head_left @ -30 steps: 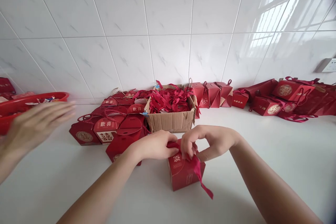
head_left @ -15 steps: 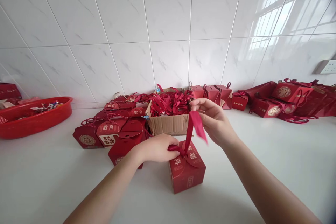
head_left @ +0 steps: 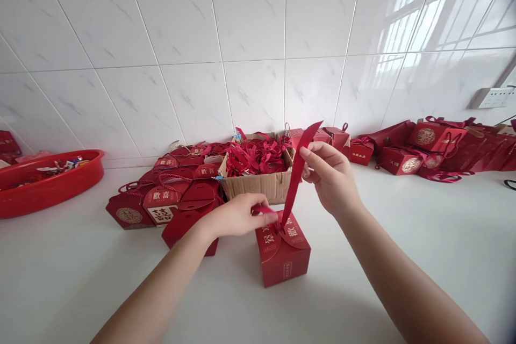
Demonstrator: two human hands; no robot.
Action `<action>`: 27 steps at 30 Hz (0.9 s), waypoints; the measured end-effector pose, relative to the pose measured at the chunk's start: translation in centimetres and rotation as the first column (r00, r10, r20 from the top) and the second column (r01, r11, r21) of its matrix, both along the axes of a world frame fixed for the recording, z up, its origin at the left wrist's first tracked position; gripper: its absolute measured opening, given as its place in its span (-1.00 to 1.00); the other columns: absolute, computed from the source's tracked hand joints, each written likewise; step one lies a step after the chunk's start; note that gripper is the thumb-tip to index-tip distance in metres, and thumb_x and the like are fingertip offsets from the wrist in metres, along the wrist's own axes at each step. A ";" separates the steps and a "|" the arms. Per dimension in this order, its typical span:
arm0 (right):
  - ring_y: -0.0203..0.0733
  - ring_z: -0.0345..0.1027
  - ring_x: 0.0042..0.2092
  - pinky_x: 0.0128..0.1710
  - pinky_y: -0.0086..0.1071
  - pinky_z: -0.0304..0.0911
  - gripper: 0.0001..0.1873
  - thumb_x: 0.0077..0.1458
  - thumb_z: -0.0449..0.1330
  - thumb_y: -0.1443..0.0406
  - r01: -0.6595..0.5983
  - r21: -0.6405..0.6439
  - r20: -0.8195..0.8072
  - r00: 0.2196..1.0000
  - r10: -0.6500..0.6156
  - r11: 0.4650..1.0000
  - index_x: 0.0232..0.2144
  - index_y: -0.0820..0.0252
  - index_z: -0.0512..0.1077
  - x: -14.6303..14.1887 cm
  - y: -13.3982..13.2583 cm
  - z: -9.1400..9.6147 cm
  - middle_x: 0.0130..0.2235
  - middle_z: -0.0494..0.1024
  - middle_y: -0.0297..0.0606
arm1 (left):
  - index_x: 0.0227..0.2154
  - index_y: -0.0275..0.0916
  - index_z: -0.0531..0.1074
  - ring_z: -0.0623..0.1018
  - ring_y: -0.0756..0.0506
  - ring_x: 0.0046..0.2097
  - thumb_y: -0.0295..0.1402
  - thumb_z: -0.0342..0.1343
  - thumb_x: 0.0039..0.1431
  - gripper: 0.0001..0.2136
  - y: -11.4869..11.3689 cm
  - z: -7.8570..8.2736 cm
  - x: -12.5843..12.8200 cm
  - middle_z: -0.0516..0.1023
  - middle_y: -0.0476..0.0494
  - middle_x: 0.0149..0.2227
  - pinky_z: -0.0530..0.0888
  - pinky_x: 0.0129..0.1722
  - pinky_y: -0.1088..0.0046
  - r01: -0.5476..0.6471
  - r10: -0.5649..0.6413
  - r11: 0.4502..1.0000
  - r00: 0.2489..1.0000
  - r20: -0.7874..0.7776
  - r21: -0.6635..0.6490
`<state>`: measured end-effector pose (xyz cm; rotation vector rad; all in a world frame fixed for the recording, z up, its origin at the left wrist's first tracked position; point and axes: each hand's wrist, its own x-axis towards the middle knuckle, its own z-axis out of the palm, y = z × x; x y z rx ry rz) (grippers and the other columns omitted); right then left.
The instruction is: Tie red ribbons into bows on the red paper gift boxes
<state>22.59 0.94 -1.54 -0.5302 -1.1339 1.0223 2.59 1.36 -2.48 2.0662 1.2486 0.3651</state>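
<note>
A red gift box (head_left: 285, 260) with pale lettering stands upright on the white counter in front of me. A red ribbon (head_left: 295, 185) comes out of its folded top. Between thumb and fingers, my right hand (head_left: 331, 174) pinches one length of that ribbon and holds it up above the box; its slanted end points upward. My left hand (head_left: 237, 216) is closed on the other ribbon end, low beside the left edge of the box top. Behind the box sits an open cardboard box (head_left: 258, 187) full of loose red ribbons (head_left: 255, 155).
Several red gift boxes (head_left: 165, 193) crowd together at left. Farther left is a red plastic basin (head_left: 86, 180) with small wrapped items. More red boxes (head_left: 403, 164) and bags lie along the tiled wall (head_left: 258, 16) at right, below a white power socket (head_left: 494, 98).
The ribbon end in my right hand now points up instead of hanging down. The knot-like gathering on the box top looks looser and flatter. The view has shifted slightly.
</note>
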 end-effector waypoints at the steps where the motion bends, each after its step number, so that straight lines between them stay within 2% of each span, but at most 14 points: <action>1: -0.43 0.09 -0.55 -0.57 -0.48 -0.01 -0.81 -0.02 0.31 0.21 0.005 0.002 0.013 1.000 -0.005 1.000 -0.47 0.16 0.39 0.0 -0.2 0.1 -0.55 0.29 -0.45 | -0.44 -0.19 0.36 0.36 -0.04 -0.38 -0.01 0.04 0.09 -0.69 0.0 0.4 -0.1 0.40 -0.03 -0.42 0.24 -0.45 0.51 -0.060 0.060 0.998 0.991 0.117 0.002; 4: -0.43 0.08 -0.56 -0.59 -0.48 -0.02 -0.78 -0.01 0.31 0.18 0.021 0.006 0.040 0.999 -0.021 1.000 -0.49 0.17 0.38 -0.1 -0.6 0.3 -0.54 0.27 -0.44 | -0.51 -0.20 0.24 0.27 0.02 -0.47 -0.18 -0.04 0.19 -0.76 -0.2 1.9 0.0 0.26 0.02 -0.50 0.19 -0.50 0.52 -0.155 0.154 0.987 0.862 0.483 -0.038; 6: -0.44 0.07 -0.56 -0.59 -0.49 -0.02 -0.77 -0.01 0.31 0.18 0.042 0.028 0.054 0.998 -0.044 0.999 -0.50 0.17 0.38 -0.1 -0.9 0.4 -0.55 0.27 -0.44 | -0.55 -0.21 0.18 0.21 0.04 -0.51 -0.32 -0.04 0.16 -0.80 -0.3 3.1 0.4 0.16 0.06 -0.54 0.17 -0.53 0.53 -0.130 0.119 0.991 0.760 0.639 -0.030; 8: -0.44 0.05 -0.56 -0.59 -0.48 -0.02 -0.79 0.00 0.30 0.18 0.071 0.065 0.083 0.994 -0.077 0.995 -0.50 0.17 0.40 0.0 -1.1 0.5 -0.56 0.26 -0.44 | -0.53 -0.22 0.24 0.26 0.04 -0.47 -0.37 -0.01 0.14 -0.85 -0.5 4.1 1.0 0.21 0.05 -0.54 0.24 -0.46 0.53 -0.122 0.057 0.992 0.687 0.724 0.038; 11: -0.43 0.04 -0.55 -0.56 -0.47 -0.01 -0.79 0.04 0.28 0.18 0.115 0.122 0.120 0.984 -0.130 0.986 -0.51 0.16 0.42 0.3 -1.3 0.7 -0.57 0.26 -0.44 | -0.46 -0.25 0.37 0.38 0.01 -0.35 -0.35 0.09 0.11 -0.90 -0.8 5.1 1.8 0.38 0.00 -0.45 0.33 -0.29 0.50 -0.181 0.029 0.977 0.624 0.781 0.109; 13: -0.41 0.06 -0.53 -0.53 -0.45 0.02 -0.79 0.05 0.27 0.19 0.146 0.153 0.127 0.978 -0.166 0.977 -0.53 0.16 0.43 0.6 -1.4 0.9 -0.57 0.28 -0.42 | -0.44 -0.26 0.42 0.42 -0.01 -0.30 -0.32 0.15 0.09 -0.88 -0.9 5.3 2.2 0.44 -0.03 -0.40 0.34 -0.24 0.48 -0.237 0.034 0.962 0.600 0.799 0.136; 17: -0.39 0.11 -0.51 -0.49 -0.42 0.08 -0.79 0.04 0.28 0.20 0.214 0.189 0.148 0.959 -0.243 0.958 -0.55 0.16 0.43 0.9 -1.6 1.1 -0.55 0.32 -0.40 | -0.43 -0.26 0.49 0.43 -0.02 -0.29 -0.27 0.22 0.04 -0.85 -1.3 4.9 2.8 0.47 -0.05 -0.40 0.35 -0.24 0.48 -0.322 0.015 0.918 0.613 0.790 0.233; 27: -0.35 0.18 -0.50 -0.52 -0.41 0.12 -0.78 0.04 0.27 0.18 0.279 0.234 0.209 0.921 -0.329 0.931 -0.55 0.15 0.44 0.7 -1.9 1.3 -0.53 0.38 -0.36 | -0.53 -0.24 0.45 0.36 0.01 -0.40 -0.25 0.23 0.04 -0.82 -1.5 4.5 3.6 0.39 0.01 -0.49 0.32 -0.35 0.51 -0.374 -0.024 0.870 0.620 0.784 0.322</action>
